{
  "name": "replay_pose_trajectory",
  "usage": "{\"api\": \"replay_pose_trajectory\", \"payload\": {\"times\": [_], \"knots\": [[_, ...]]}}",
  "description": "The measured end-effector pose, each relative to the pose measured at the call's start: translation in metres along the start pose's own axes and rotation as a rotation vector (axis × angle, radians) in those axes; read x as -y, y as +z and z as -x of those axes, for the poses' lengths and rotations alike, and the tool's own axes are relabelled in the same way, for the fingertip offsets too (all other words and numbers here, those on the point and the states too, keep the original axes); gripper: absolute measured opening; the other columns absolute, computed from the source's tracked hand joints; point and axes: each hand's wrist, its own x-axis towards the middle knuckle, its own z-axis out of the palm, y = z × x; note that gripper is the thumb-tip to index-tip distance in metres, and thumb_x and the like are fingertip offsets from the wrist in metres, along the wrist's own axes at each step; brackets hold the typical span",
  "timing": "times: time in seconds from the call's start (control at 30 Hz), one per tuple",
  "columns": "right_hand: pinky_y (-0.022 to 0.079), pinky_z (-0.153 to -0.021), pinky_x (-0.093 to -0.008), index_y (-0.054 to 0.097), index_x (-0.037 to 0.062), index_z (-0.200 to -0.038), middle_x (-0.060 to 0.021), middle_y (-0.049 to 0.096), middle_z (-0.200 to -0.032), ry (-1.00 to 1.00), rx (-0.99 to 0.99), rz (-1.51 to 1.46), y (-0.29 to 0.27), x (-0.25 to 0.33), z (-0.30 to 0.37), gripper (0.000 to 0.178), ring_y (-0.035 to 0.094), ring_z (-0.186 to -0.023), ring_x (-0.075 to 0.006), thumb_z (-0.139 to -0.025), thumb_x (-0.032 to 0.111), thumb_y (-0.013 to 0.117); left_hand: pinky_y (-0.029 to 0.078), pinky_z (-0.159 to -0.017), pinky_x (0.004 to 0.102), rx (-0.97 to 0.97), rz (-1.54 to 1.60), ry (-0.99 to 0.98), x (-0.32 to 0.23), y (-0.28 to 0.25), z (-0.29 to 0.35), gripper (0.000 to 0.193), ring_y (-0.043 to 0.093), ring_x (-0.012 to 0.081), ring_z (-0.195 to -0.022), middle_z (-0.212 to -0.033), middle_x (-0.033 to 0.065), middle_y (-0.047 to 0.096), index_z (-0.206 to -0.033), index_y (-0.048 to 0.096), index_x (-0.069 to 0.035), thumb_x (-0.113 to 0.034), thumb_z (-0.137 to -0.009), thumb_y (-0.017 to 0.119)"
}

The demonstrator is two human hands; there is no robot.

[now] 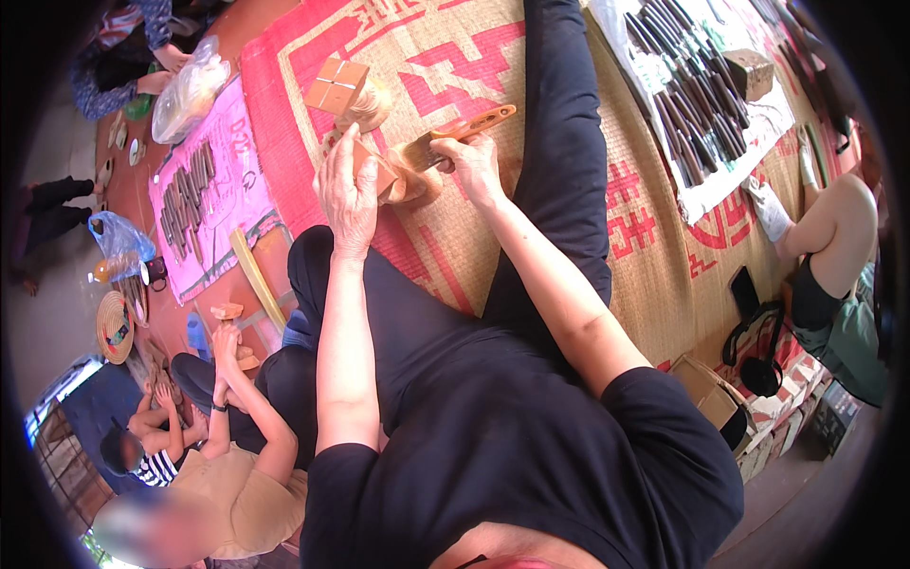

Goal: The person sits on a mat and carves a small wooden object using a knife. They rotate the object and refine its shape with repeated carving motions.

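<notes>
Between my outstretched legs, my left hand [347,194] grips a small reddish-brown wooden block [379,176], its fingers along the near side. My right hand [470,169] is closed round a flat brush [479,121] with a wooden handle that points up and right. The brush's bristle end is beside the block, over a pale brown rounded piece [409,187] whose kind I cannot make out. Just beyond my left hand, a second square wooden block [336,86] with pale crossing lines on top rests against a round tan object [372,106].
A red-and-tan woven mat [645,266] lies under me. Many dark-handled tools [697,104] cover a white cloth at upper right, near a wooden block [749,74]. More tools [190,194] lie on a pink sheet at left. People sit close by on both sides.
</notes>
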Motion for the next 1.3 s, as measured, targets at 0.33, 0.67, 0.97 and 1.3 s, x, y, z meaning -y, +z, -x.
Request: {"api": "replay_pose_trajectory", "payload": {"times": [0.33,0.67,0.97,1.3], "knots": [[0.047,-0.057,-0.0232,0.07,-0.0027,-0.093,-0.0047,0.068,-0.077,-0.02,0.025,0.0,0.003,0.0,0.017,0.016,0.059,-0.06,-0.0089,-0.082,0.009,0.072,0.032,-0.108,0.0451,-0.023,-0.011,-0.004,0.0,0.004,0.001,0.047,0.05,0.0303,-0.128,-0.133,0.01,0.059,-0.14,0.052,-0.014,-0.034,-0.098,0.054],[0.049,-0.061,-0.0239,0.07,-0.0012,-0.097,-0.0048,0.069,-0.082,-0.072,0.048,-0.038,0.002,0.014,0.019,0.017,0.06,-0.065,-0.0084,-0.083,0.007,0.071,0.034,-0.106,0.0443,-0.058,-0.009,0.01,0.001,0.003,0.001,0.045,0.053,0.0297,-0.124,-0.131,0.0104,0.06,-0.139,0.053,-0.014,-0.035,-0.098,0.054],[0.048,-0.059,-0.0246,0.07,-0.002,-0.093,-0.0059,0.069,-0.078,-0.048,0.114,0.046,0.011,0.008,0.019,0.015,0.062,-0.064,-0.01,-0.083,0.01,0.071,0.035,-0.104,0.0436,-0.066,-0.019,0.039,0.0,0.003,0.001,0.044,0.054,0.0291,-0.123,-0.13,0.0101,0.061,-0.139,0.053,-0.013,-0.03,-0.098,0.056],[0.047,-0.056,-0.0233,0.07,-0.0024,-0.088,-0.0053,0.067,-0.073,0.04,0.165,-0.048,0.011,0.009,0.016,0.013,0.06,-0.058,-0.0093,-0.082,0.01,0.072,0.035,-0.105,0.0436,-0.072,-0.045,0.022,0.0,0.003,0.001,0.044,0.053,0.0292,-0.124,-0.131,0.01,0.06,-0.138,0.054,-0.013,-0.033,-0.099,0.054]]}}
